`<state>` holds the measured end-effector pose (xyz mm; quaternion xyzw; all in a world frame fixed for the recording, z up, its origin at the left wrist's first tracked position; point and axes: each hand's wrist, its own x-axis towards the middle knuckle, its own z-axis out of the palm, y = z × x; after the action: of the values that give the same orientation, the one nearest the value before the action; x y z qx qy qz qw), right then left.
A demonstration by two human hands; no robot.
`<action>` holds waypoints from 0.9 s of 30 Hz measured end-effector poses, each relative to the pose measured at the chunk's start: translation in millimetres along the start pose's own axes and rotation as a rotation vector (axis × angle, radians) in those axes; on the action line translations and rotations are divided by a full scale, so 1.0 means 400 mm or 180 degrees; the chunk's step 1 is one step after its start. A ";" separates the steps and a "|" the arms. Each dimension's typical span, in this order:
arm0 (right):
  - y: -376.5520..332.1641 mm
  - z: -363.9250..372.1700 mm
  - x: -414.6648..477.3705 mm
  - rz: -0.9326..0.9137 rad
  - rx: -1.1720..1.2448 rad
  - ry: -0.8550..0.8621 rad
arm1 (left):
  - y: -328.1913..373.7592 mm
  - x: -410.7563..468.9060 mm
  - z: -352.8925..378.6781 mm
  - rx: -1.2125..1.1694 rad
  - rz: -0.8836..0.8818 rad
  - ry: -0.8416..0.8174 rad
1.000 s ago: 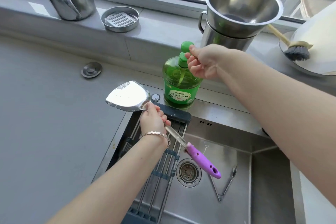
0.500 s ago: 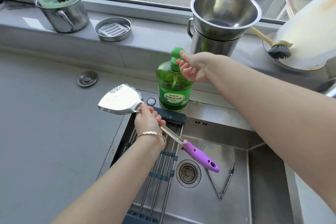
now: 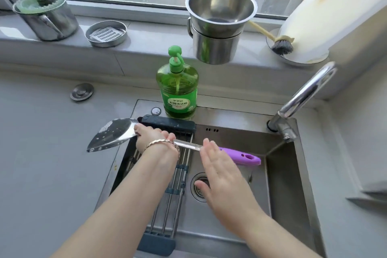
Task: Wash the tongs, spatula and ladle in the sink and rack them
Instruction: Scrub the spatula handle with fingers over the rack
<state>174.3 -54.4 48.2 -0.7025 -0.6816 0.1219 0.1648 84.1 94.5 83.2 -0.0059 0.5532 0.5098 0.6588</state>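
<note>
My left hand [image 3: 151, 138] grips the steel spatula [image 3: 111, 135] just behind its blade and holds it level over the left side of the sink [image 3: 278, 176]. The spatula's purple handle [image 3: 240, 156] points right. My right hand [image 3: 219, 176] is flat with fingers apart, and its fingertips are at the spatula's shaft near the purple handle. A roll-up drying rack [image 3: 178, 176] lies across the sink's left part, under my left arm. The tongs and ladle are not visible; my right hand covers the sink floor.
A green dish soap bottle [image 3: 177, 88] stands behind the sink. The tap [image 3: 301, 100] arches over the right corner. On the sill are a lidded pot [image 3: 48, 16], a round dish [image 3: 106, 33], stacked steel bowls [image 3: 217, 27] and a brush [image 3: 280, 45]. A drain plug [image 3: 81, 91] lies on the counter.
My right hand left the soap pump and came down to the spatula's shaft. My left hand swung the spatula level and lower over the sink.
</note>
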 end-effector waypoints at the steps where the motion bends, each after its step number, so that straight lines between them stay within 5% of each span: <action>1: 0.018 0.001 -0.016 0.0126 -0.0189 0.0067 | -0.001 -0.004 -0.004 -0.0042 0.0051 0.0019; 7: 0.012 -0.018 -0.018 0.0501 -0.0533 0.0677 | -0.052 -0.077 -0.007 -0.0416 0.0058 0.0117; 13: 0.108 -0.066 -0.057 0.0646 -0.0675 0.0316 | -0.035 -0.093 -0.047 -0.0340 0.0232 0.0104; 19: 0.035 -0.034 -0.063 0.0208 -0.0752 0.0460 | -0.075 -0.123 -0.061 -0.0189 0.0203 0.0016; 24: 0.071 -0.040 -0.076 0.0542 -0.0783 0.0553 | -0.064 -0.120 -0.081 -0.0247 0.0336 -0.0077; 27: 0.019 -0.065 -0.047 0.0643 -0.0617 -0.0211 | -0.100 -0.153 -0.083 -0.0008 0.0308 -0.0243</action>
<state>190.9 -75.0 67.8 -0.7757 -0.6211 0.0947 0.0605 95.2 15.3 93.1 0.0395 0.5267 0.5416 0.6540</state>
